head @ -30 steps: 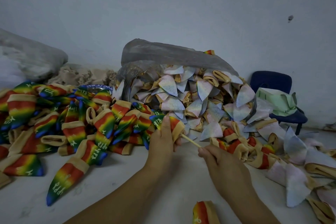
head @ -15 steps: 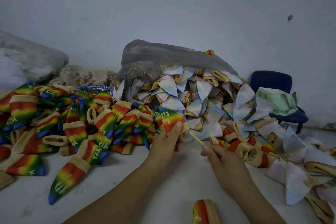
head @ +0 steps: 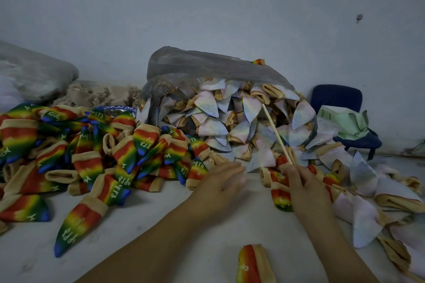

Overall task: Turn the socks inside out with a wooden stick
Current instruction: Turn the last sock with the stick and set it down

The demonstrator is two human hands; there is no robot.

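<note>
Rainbow socks [head: 92, 156] with tan cuffs are heaped on the left of the floor [head: 230, 236], right in front of the person. Pale socks [head: 230, 126], showing their washed-out side, spill from a grey plastic bag [head: 207, 64] at the far middle and trail off to the right. The right hand [head: 305, 190] is curled round the lower end of the wooden stick [head: 276, 133], which slants up and to the left from the fist, its tip in front of the pale heap. Under that hand and just to its left lies a bunched sock [head: 284, 202] in rainbow colours; whether the fingers also grip it I cannot tell. The left hand [head: 218, 184], blurred, hovers palm down just left of the right one, its fingers stretched loosely toward it and holding nothing. A lone sock [head: 250, 264] lies at the near edge between the forearms. A blue chair [head: 335, 99] with green cloth [head: 345, 119] on it stands at the far right by the wall [head: 230, 7].
</note>
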